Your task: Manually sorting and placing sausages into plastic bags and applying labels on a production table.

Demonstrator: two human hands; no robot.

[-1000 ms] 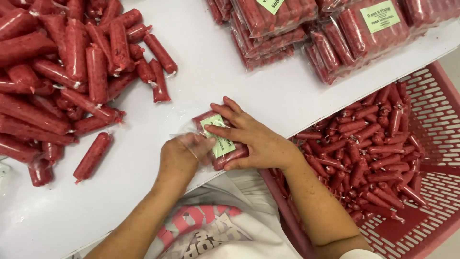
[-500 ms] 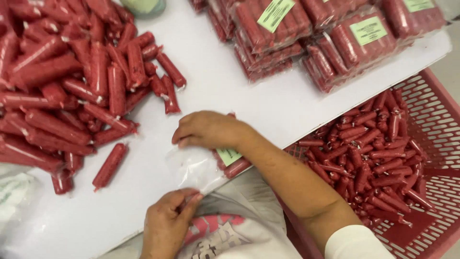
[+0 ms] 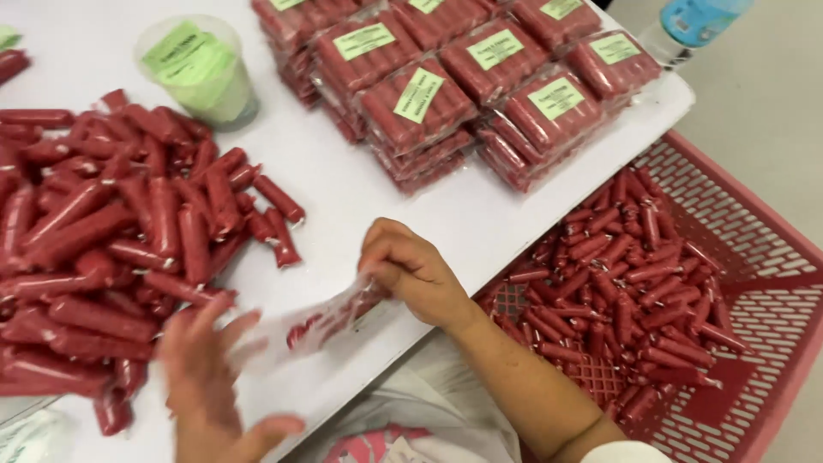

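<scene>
Head view: right hand (image 3: 411,270) pinches a clear bag (image 3: 309,324) near the white table (image 3: 480,214) front edge; left hand (image 3: 210,381), fingers spread, hovers beside the bag, by loose red sausages (image 3: 111,249).

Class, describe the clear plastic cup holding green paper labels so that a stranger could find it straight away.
Start at the white table and look to its far left part, just beyond the big loose heap of red sausages. There stands the clear plastic cup stuffed with pale green paper labels. It is the only upright container on the table; everything around it is red sausage, loose or in the stacked clear packs.
</scene>
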